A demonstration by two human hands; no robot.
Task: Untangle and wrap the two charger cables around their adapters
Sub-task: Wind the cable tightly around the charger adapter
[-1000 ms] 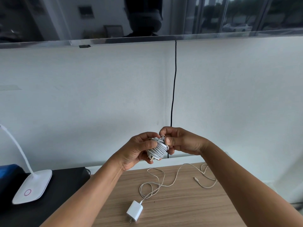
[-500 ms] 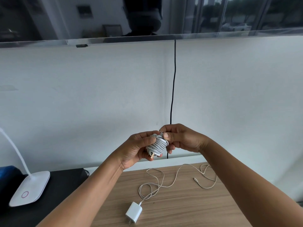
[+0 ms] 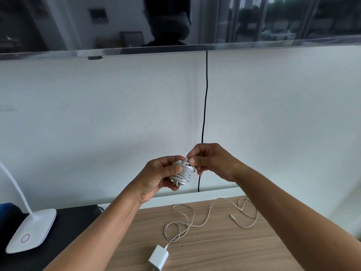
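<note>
My left hand (image 3: 156,178) grips a white adapter wound with its white cable (image 3: 183,174), held up in front of the wall above the table. My right hand (image 3: 211,161) pinches the cable's end at the top of the bundle. A second white adapter (image 3: 158,260) lies on the wooden table (image 3: 224,247) near its front edge. Its loose white cable (image 3: 207,218) snakes in loops toward the back right, with the plug end (image 3: 232,216) lying free.
A white desk lamp base (image 3: 31,229) stands on a black surface (image 3: 72,227) at the left. A black cord (image 3: 204,118) hangs down the white wall behind my hands. A window ledge runs along the top.
Both hands with the wound adapter have risen slightly. My right hand's fingers have shifted to the top of the bundle, pinching the cable end there.
</note>
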